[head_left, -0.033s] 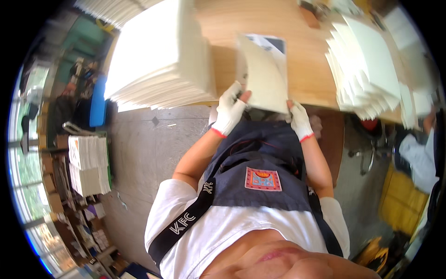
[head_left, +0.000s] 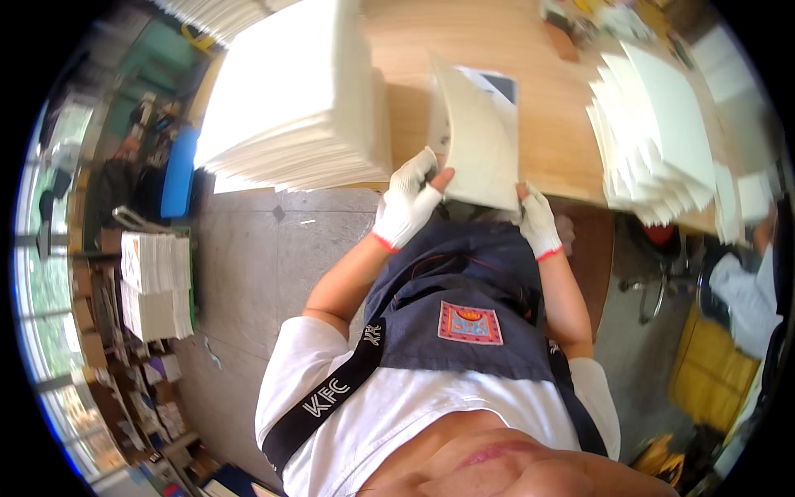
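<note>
Both my hands wear white knit gloves with red cuffs and bare fingertips. Between them is a thin set of paper sheets (head_left: 482, 157) at the table's near edge, its cream top sheet bowed up along the left. A printed page with a dark corner (head_left: 502, 87) shows beneath it at the far right. My left hand (head_left: 410, 201) is closed on the lower left edge, thumb toward me. At the lower right corner my right hand (head_left: 539, 219) pinches the sheets; its other fingers are curled.
A tall stack of cream paper (head_left: 281, 99) stands on the wooden table (head_left: 464, 33) to the left. Fanned folded sheets (head_left: 654, 137) stand to the right. A brown block (head_left: 561, 41) lies at the back. Bundled paper (head_left: 156, 282) and a wheeled stool (head_left: 652, 282) are on the floor.
The top sheet bows up more at its left edge. My left thumb has shifted slightly to the right and down along that edge. The whole view has shifted slightly.
</note>
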A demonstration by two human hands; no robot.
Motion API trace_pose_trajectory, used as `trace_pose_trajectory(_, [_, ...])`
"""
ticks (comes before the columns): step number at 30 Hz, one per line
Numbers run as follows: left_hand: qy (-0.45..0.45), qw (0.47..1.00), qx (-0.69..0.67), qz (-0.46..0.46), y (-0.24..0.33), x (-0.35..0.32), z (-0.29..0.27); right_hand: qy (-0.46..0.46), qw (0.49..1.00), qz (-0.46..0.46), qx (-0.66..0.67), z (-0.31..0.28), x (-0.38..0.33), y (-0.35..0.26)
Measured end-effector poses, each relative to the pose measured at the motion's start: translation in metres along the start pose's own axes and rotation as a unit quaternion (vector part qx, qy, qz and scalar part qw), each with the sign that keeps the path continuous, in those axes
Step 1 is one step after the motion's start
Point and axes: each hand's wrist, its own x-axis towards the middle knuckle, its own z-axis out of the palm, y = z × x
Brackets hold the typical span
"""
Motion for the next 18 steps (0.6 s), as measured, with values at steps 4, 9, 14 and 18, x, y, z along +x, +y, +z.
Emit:
trace_pose_trajectory(4, [0.097,0.982,0.118,0.114,0.088,-0.019,-0.081,-0.106,0.991,-0.076,0.029,0.09,-0.016,-0.057])
trace_pose_trajectory(9, [0.334,0.929,0.071,0.144,0.116,0.003,-0.189,-0.294,0.944,-0.15,-0.032,0.222,0.003,-0.129])
trace_pose_trajectory(14, [0.248,0.894,0.373,0.029,0.066,0.01,-0.275,-0.245,0.915,-0.134,-0.291,0.299,0.0,-0.14])
trace_pose_trajectory(18, [0.358,0.932,-0.032,0.038,0.016,0.004,-0.242,-0.206,0.948,-0.131,-0.206,0.267,0.018,-0.126])
